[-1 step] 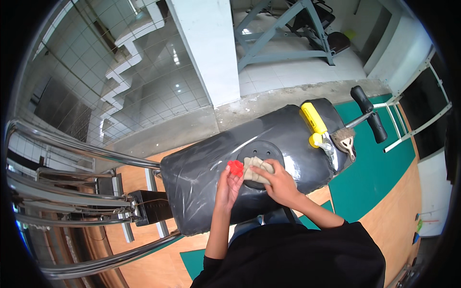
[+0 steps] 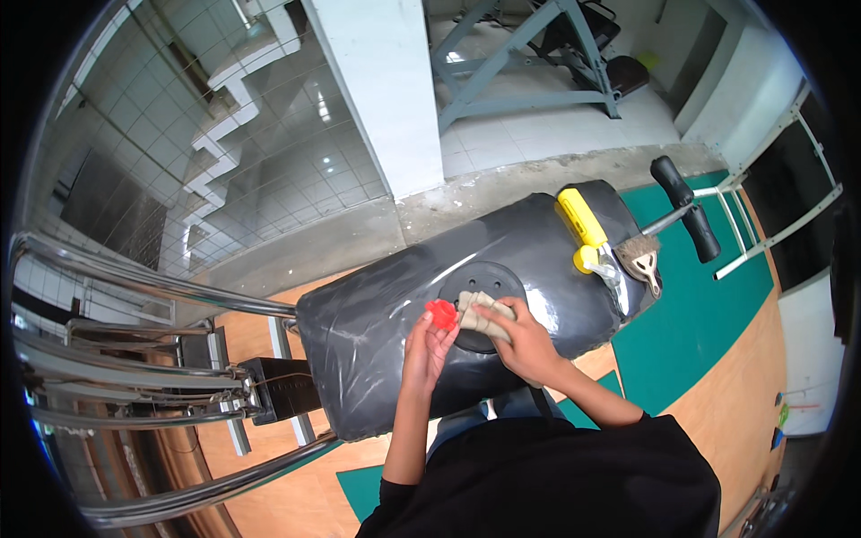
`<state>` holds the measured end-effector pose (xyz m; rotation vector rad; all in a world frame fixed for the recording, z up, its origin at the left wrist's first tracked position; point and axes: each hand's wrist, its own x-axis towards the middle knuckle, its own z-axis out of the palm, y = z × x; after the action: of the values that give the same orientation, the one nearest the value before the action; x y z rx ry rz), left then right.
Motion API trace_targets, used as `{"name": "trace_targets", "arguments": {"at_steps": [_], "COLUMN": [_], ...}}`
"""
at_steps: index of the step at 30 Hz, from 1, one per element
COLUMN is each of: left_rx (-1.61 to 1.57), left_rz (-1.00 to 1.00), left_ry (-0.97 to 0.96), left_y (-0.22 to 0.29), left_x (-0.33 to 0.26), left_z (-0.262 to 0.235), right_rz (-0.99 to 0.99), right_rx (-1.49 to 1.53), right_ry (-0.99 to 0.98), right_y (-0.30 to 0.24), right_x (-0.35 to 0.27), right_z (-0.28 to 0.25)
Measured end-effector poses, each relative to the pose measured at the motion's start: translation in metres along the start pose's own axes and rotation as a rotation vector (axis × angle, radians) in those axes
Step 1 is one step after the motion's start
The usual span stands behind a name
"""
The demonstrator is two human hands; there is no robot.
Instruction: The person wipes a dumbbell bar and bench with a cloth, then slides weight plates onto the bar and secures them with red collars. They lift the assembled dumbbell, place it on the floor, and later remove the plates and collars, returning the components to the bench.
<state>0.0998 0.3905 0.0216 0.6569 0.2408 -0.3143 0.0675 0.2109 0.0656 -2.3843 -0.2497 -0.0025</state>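
Observation:
My left hand [image 2: 428, 354] grips a small red piece with a lobed edge [image 2: 440, 314] between thumb and fingers; its exact kind I cannot make out. Close beside it, my right hand [image 2: 523, 342] is closed around a folded beige cloth [image 2: 484, 314], whose edge comes up against the red piece. Both hands are above a round black disc with small holes [image 2: 484, 276], which lies on a dark padded bench [image 2: 377, 327] wrapped in shiny plastic. The hands and cloth hide the disc's near part.
On the bench's right part lie a yellow-capped spray bottle [image 2: 581, 218] and a brush with a pale handle [image 2: 642, 260]. Padded rollers [image 2: 686, 206] stick out beyond it. Chrome rails [image 2: 161, 278] and a dark weight stack [image 2: 278, 390] stand left. Green mat [image 2: 708, 314] covers floor at right.
The view has shifted very slightly. My right hand and the cloth have moved a touch to the right; both hands keep hold of the same things.

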Motion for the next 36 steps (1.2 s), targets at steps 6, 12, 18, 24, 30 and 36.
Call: {"name": "trace_targets", "arguments": {"at_steps": [6,12,18,24,30,36], "left_rx": [0.887,1.179,1.41,1.654,1.864,1.778], "left_rz": [0.421,0.571,0.575,0.552,0.251,0.563], "left_ry": [-0.22,-0.209,-0.355,-0.467,-0.477,-0.307], "left_y": [-0.036,-0.055,-0.109,-0.178,-0.213,-0.194], "left_x": [0.002,0.028,0.081,0.204,0.252,0.22], "left_z": [0.034,0.039,0.061,0.08,0.079,0.085], "right_rz": [0.674,0.74,0.749,0.668,0.651,0.602], "right_rx": [1.119,1.139,1.149,0.881,0.769,0.86], "right_ry": [-0.194,-0.143,-0.134,-0.379,-0.502,-0.683], "right_y": [0.031,0.055,0.106,0.177,0.218,0.249], "right_x": [0.002,-0.014,-0.03,-0.046,-0.047,-0.038], "right_z": [-0.012,-0.046,-0.056,-0.089,-0.11,-0.093]}}
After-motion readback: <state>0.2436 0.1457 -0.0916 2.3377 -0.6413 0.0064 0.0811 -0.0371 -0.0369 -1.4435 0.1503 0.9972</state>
